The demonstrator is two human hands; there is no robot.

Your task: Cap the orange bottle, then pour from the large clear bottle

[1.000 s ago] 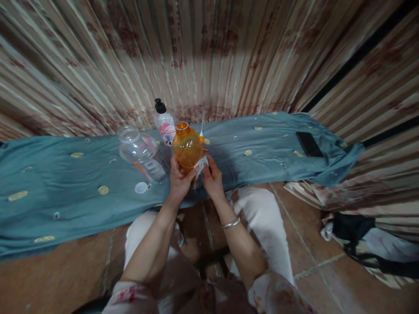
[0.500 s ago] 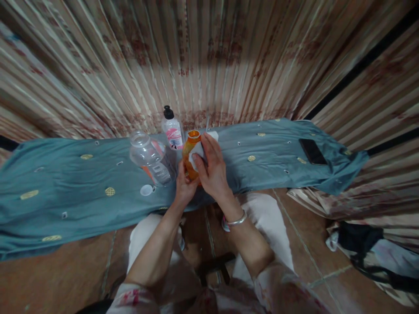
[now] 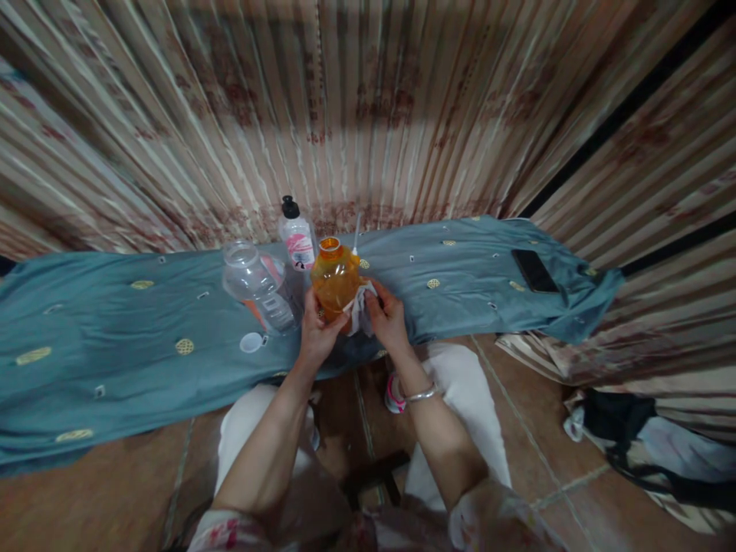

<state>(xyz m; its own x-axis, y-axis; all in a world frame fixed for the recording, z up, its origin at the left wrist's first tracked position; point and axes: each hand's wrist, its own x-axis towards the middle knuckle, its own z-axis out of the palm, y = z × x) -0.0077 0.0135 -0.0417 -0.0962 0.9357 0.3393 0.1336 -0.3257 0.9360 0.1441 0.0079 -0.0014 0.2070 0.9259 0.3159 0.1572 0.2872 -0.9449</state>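
An uncapped amber bottle (image 3: 334, 276) stands upright, its lower part in the grip of my left hand (image 3: 320, 326). My right hand (image 3: 389, 316) pinches a crumpled white tissue (image 3: 362, 307) against the bottle's lower right side. Left of the bottle is a large clear plastic bottle (image 3: 258, 287), open at the top, with an orange and white label. Behind stands a clear squeeze bottle (image 3: 297, 239) with a black cap and pink label. A white round cap (image 3: 251, 343) lies in front of the clear bottle.
Blue-green patterned cloth (image 3: 138, 345) covers the narrow table. A black phone (image 3: 534, 271) lies at its right end. A thin white stick-like item (image 3: 357, 234) rises behind the amber bottle. Pleated curtains (image 3: 368, 115) hang close behind; dark fabric (image 3: 618, 418) lies at lower right.
My right hand has moved down with the tissue from the amber bottle's upper side to its lower right. More of the bottle's front now shows.
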